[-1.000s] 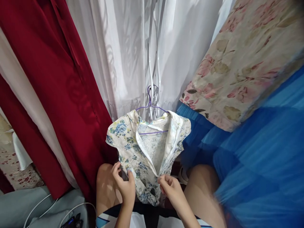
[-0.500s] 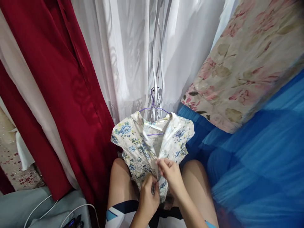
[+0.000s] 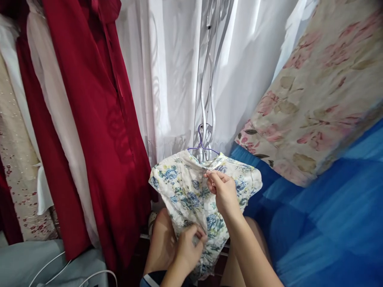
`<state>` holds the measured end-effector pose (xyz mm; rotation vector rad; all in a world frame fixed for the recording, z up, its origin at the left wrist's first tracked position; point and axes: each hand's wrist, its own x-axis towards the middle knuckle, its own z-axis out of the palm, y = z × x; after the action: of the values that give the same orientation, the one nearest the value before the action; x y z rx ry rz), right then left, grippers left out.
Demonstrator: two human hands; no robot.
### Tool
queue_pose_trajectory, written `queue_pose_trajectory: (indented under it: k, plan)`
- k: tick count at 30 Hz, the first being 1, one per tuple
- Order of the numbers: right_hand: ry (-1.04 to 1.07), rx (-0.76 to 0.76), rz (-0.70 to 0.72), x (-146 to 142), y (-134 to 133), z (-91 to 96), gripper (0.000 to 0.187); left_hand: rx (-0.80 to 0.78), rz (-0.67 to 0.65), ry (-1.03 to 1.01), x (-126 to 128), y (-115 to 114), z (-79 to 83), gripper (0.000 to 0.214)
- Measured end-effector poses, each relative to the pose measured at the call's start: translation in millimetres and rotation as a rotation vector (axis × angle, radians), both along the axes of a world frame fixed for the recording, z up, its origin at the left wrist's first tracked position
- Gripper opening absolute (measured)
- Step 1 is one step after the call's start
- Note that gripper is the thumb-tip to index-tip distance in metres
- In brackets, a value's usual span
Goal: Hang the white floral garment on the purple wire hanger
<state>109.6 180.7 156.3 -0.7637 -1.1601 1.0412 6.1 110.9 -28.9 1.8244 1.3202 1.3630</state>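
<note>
A white blouse with blue and yellow flowers point(image 3: 185, 195) hangs in front of me on a thin purple hanger point(image 3: 200, 137). My right hand point(image 3: 223, 189) pinches the blouse's front edge just below the neckline. Lower down, my left hand point(image 3: 191, 243) has thumb and fingers closed at the front edge near the blouse's middle. The blouse's two front sides now lie close together up to the neck. Its lower end hangs between my knees, partly behind my forearms.
White looped hangers point(image 3: 208, 95) hang before a white curtain point(image 3: 176, 79). Dark red garments point(image 3: 98, 119) hang at left, above a grey cushioned surface point(image 3: 54, 259) with white cables. On the right are a floral cloth point(image 3: 314, 99) and blue tulle point(image 3: 323, 223).
My right hand has moved up the front edge to the neckline, and the open collar has been drawn together. My left hand stays low on the front. The view has shifted slightly left.
</note>
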Motion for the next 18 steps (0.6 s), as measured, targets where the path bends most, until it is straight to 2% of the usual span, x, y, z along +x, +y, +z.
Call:
queue_pose_trajectory:
  k: [2, 4, 6, 8, 9, 10, 12, 15, 18]
  plan:
    - [-0.031, 0.039, -0.027, 3.8, -6.2, -2.3, 0.026, 0.110, 0.065, -0.094, -11.5, 13.5, 46.4, 0.014]
    - [-0.078, 0.084, -0.047, 6.1, -13.2, 3.9, 0.026, 0.270, 0.143, -0.178, -21.6, 26.5, 100.5, 0.011]
    - [-0.122, 0.118, -0.063, 7.9, -19.2, 13.7, 0.026, 0.429, 0.097, -0.180, -27.1, 38.1, 151.0, 0.030]
    - [-0.143, 0.130, -0.066, 9.7, -21.0, 20.9, 0.026, 0.478, 0.019, -0.074, -27.2, 47.2, 188.4, 0.024]
    - [-0.148, 0.131, -0.064, 10.4, -19.7, 22.0, 0.026, 0.496, 0.000, -0.013, -25.7, 50.6, 200.5, 0.019]
    - [-0.150, 0.131, -0.061, 10.7, -16.9, 21.2, 0.027, 0.513, -0.003, 0.045, -23.6, 53.3, 208.4, 0.016]
    - [-0.141, 0.131, -0.066, 9.6, -8.0, 13.9, 0.030, 0.539, 0.021, 0.136, -18.9, 57.2, 213.2, 0.015]
    - [-0.094, 0.146, -0.092, 3.3, 7.2, -4.4, 0.035, 0.504, 0.044, 0.193, -12.8, 62.3, 204.7, 0.011]
    - [-0.051, 0.154, -0.092, -5.5, 18.1, -19.0, 0.034, 0.462, 0.074, 0.157, -8.4, 68.0, 194.4, 0.010]
